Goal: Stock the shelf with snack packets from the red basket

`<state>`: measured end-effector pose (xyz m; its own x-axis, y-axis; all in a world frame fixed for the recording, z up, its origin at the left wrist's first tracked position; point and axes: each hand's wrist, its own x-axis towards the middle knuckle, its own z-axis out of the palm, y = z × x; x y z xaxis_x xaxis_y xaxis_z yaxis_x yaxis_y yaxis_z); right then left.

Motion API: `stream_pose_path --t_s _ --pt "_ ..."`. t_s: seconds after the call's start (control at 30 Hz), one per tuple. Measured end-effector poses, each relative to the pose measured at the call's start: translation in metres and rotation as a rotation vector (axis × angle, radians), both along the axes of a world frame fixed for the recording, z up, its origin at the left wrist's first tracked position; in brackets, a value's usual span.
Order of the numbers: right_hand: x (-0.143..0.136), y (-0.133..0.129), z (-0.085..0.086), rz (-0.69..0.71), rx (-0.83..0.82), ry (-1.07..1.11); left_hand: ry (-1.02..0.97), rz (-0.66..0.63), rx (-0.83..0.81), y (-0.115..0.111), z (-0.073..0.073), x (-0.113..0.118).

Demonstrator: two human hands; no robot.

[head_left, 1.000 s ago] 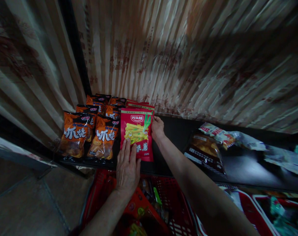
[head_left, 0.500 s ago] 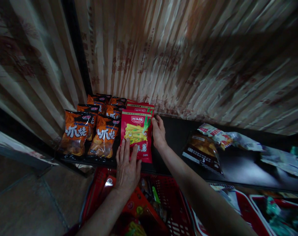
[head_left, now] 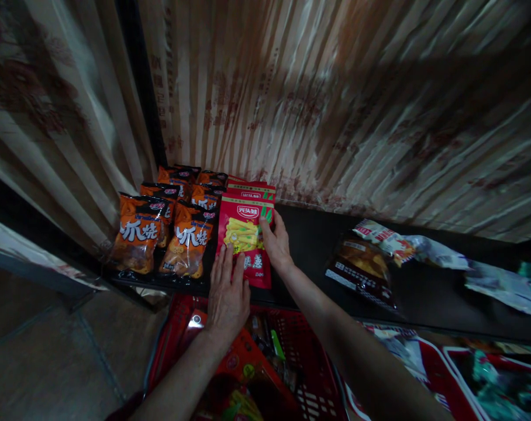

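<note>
Red snack bag (head_left: 239,228) on black shelf (head_left: 309,231), near its front edge. Left hand (head_left: 227,301) on bag's lower front, fingers extended, not wrapped around anything. Right hand (head_left: 278,242) at bag's right edge, partly curled, thumb over front; can't tell if it's pinching. More red bags (head_left: 254,191) directly behind bag. Orange-black bags (head_left: 186,237) left of bag. Dark brown packet (head_left: 362,263) well right of bag. Red basket (head_left: 307,351) below bag. Pleated curtain (head_left: 248,76) behind bag.
</note>
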<state>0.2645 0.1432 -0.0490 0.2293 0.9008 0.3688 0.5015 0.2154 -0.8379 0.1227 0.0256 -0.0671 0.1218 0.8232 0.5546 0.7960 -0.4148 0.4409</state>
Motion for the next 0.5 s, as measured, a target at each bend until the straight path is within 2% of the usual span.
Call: stream_pose_path --t_s 0.3,0.5 --pt "0.000 -0.007 0.000 -0.036 0.029 0.000 0.016 -0.024 -0.018 -0.006 0.004 -0.003" --pt "0.001 -0.027 0.006 -0.085 0.075 -0.041 0.004 -0.055 0.017 -0.010 0.001 -0.007"
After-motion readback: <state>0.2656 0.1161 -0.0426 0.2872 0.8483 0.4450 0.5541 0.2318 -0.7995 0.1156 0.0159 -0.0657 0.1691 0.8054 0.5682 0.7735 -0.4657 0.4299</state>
